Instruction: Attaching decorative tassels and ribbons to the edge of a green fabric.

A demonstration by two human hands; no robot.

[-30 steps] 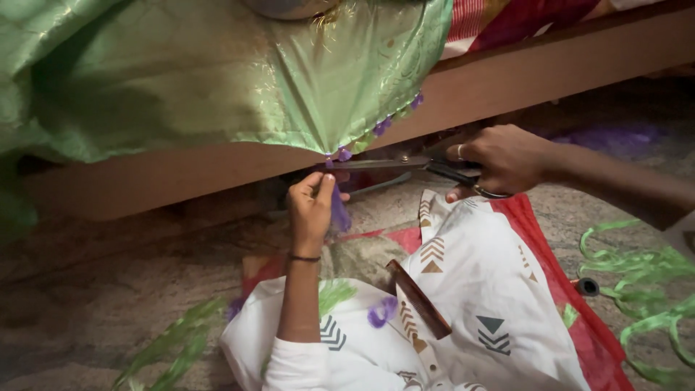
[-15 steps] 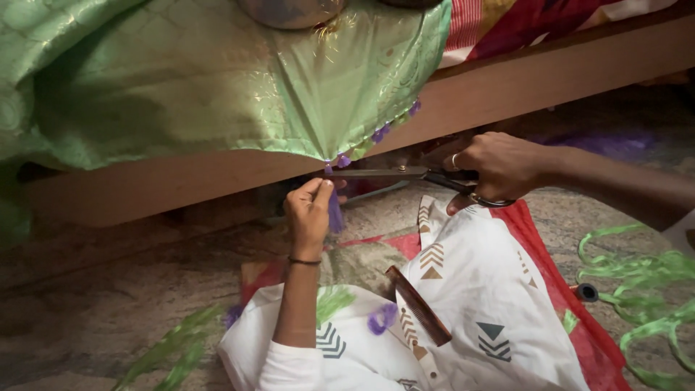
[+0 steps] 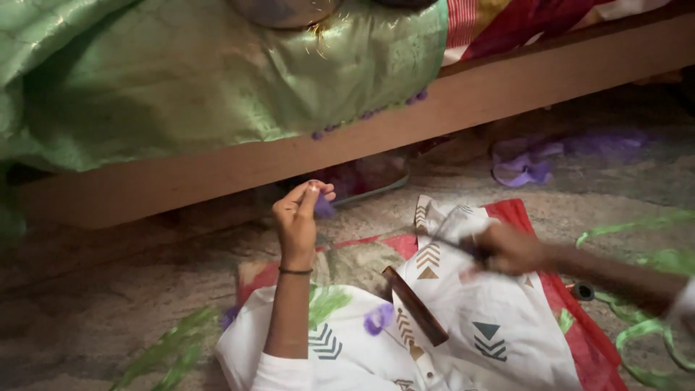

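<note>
My left hand is raised below the wooden bed edge, its fingertips pinched on a small tuft of purple thread. My right hand is blurred low over the white patterned cloth and grips the scissors, blades pointing left. The green silk fabric with small purple tassels along its hem lies back against the bed, apart from both hands.
A brown comb lies on the white cloth. Purple thread scraps and green threads are scattered on the stone floor. A purple bundle sits near the bed. A red cloth lies under the white one.
The scissors left the tassel and my right hand swung down toward the white cloth. The green fabric's pulled corner dropped back to the bed. My left hand keeps the cut purple tuft.
</note>
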